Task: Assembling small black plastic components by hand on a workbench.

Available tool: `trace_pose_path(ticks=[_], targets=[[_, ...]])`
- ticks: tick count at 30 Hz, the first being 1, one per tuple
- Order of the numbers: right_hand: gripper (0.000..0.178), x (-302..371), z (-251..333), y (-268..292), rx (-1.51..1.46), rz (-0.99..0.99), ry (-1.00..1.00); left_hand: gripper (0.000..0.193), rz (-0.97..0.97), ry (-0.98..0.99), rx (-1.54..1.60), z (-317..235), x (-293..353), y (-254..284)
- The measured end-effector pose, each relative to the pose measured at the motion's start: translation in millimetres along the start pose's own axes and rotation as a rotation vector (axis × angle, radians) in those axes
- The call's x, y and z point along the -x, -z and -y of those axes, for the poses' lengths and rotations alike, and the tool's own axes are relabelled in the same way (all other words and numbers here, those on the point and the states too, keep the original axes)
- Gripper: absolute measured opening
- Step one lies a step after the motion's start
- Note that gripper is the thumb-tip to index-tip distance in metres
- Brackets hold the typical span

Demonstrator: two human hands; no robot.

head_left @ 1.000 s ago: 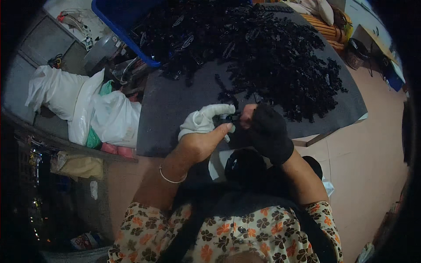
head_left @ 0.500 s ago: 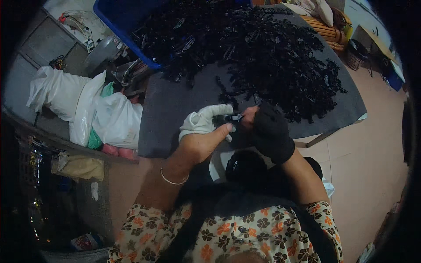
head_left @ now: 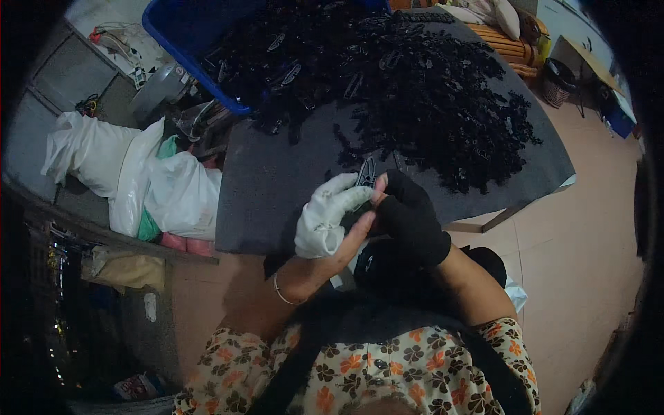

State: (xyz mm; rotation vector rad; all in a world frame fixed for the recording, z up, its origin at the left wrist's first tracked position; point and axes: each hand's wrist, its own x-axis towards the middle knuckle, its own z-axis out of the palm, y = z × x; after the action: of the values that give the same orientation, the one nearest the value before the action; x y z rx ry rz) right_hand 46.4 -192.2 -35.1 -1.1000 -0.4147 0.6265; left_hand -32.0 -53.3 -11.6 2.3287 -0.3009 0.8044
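Over the table's front edge, both hands meet at a small black plastic piece [head_left: 366, 170], long and oval with an openwork pattern and pale glints. My left hand [head_left: 326, 216], in a white glove that leaves the thumb bare, is closed on its lower part. Wearing a black glove with bare fingertips, my right hand [head_left: 413, 220] pinches at the piece's right side. The fingers hide its lower end. Beyond the hands lies a large heap of small black plastic pieces [head_left: 449, 117] on the dark grey tabletop [head_left: 270, 173].
A blue plastic bin [head_left: 187, 66] tilts at the back left, its black pieces spilling into the heap. Stuffed white bags [head_left: 180, 190] stand left of the table. At the far right are a wastebasket [head_left: 557, 83] and a wooden slatted seat [head_left: 501, 45]. A dark rounded object is below my hands.
The piece has turned from lying sideways between my hands to pointing up and away. My left hand has shifted right and nearer to me, its gloved fingers now folded round it.
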Motion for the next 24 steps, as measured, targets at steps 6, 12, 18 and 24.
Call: trace_pose_path(ticks=[6,12,18,24], targets=[[0.019,-4.3,4.7,4.9,0.651,-0.057,0.393,0.028,0.022,0.610,0.378,-3.1,3.0,11.9],[0.037,-7.0,1.4,15.3,0.752,0.198,0.384,0.022,0.144,0.323,0.164,-3.2,11.2,27.7],[0.028,-2.1,11.6,7.7,0.799,0.328,0.275,0.019,0.190,0.266,0.158,-5.5,16.7,37.7],[0.033,-0.8,16.2,17.1,0.903,0.392,0.327,0.024,0.459,0.356,0.074,4.6,9.1,45.6]])
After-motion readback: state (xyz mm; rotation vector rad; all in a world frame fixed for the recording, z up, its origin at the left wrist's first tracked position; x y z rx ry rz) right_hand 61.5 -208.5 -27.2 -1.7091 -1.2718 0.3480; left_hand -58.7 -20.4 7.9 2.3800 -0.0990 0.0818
